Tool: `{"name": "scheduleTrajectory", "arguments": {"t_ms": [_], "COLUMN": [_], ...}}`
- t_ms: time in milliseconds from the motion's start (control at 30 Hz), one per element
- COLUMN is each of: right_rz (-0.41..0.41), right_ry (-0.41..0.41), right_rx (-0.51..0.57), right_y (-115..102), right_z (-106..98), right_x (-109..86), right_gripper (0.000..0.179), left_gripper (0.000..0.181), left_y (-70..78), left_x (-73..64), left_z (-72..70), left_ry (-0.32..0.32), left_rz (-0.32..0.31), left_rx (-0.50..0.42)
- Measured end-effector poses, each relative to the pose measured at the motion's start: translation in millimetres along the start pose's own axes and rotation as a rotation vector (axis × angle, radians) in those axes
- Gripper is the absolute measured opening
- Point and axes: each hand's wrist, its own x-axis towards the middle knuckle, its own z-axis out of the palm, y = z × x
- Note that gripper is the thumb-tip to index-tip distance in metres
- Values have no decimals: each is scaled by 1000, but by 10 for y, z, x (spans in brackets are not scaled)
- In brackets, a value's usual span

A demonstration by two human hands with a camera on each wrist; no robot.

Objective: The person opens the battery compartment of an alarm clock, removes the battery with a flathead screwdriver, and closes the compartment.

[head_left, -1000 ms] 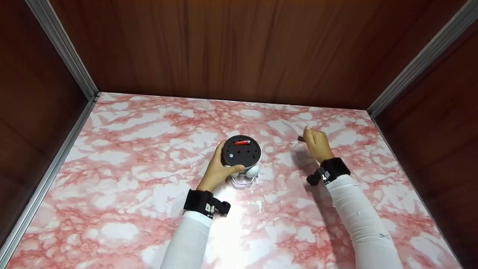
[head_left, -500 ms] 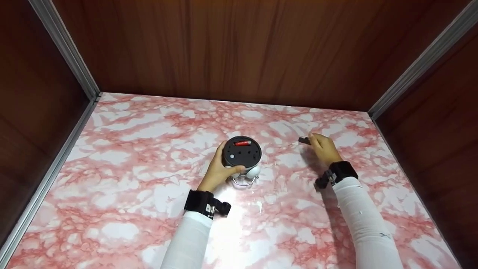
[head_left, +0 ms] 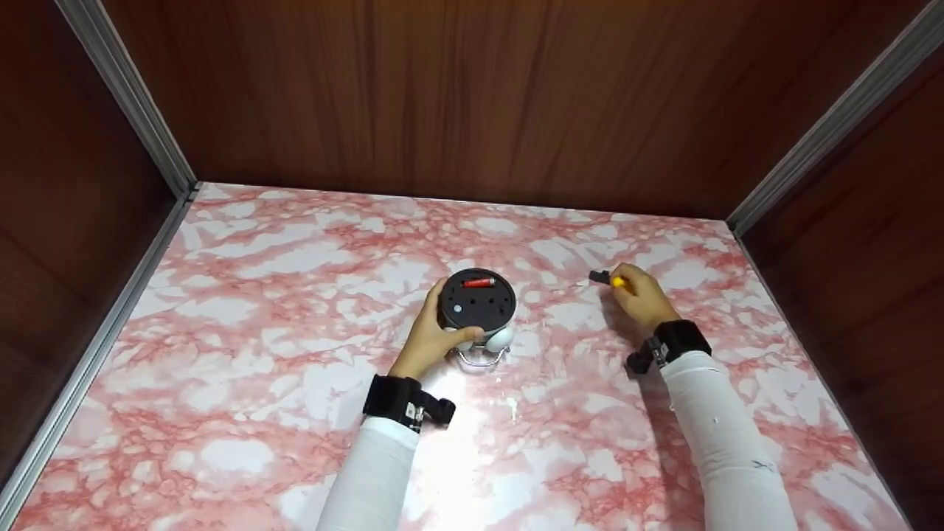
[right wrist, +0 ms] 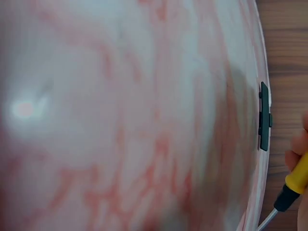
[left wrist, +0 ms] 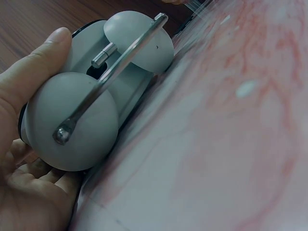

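A twin-bell alarm clock (head_left: 479, 316) lies face down, its black back upward, with a red battery (head_left: 478, 282) in the open compartment. My left hand (head_left: 431, 339) grips the clock's side, thumb near the bells; the left wrist view shows white bells (left wrist: 72, 122) and a metal handle (left wrist: 115, 72). In my right hand (head_left: 643, 297) is a screwdriver with a yellow handle (right wrist: 298, 177), a black collar and a metal shaft. Just left of that hand, a small black battery cover (head_left: 599, 276) lies on the table; the right wrist view shows the fingers apart from it.
The table (head_left: 295, 442) has a red and white marbled top. Dark wood panels (head_left: 472, 96) stand behind and at both sides, with metal strips (head_left: 125, 103) at the corners. Each wrist wears a black camera band (head_left: 392, 398).
My right hand has moved right and slightly toward me, away from the battery cover, which shows more fully. The yellow screwdriver handle has come into sight. The left hand and clock stay put.
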Motion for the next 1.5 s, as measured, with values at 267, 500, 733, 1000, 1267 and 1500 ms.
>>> {"name": "scheduleTrajectory", "arguments": {"t_ms": [267, 500, 733, 1000, 1267, 1500], "right_rz": [45, -28, -45, -47, -45, -43], "right_ry": [-96, -111, -141, -170, -177, -184], "right_rx": [-42, -102, -121, -136, -156, -163], "right_y": [0, 91, 121, 90, 75, 89], "right_z": [5, 14, 4, -15, -16, -11], "right_x": [-21, -16, -31, -32, -30, -30], "right_gripper": [22, 24, 27, 24, 25, 25], "left_gripper": [112, 114, 116, 114, 111, 113], "left_y": [-1, -4, 8, 28, 23, 16], "left_x": [-7, -12, -12, -9, -6, -5], "left_z": [2, 7, 5, 7, 7, 9], "left_ry": [1, 4, 10, 10, 14, 15], "left_rz": [2, -9, -18, -17, 3, 6], "left_rx": [-20, 0, 18, 22, 27, 34]}}
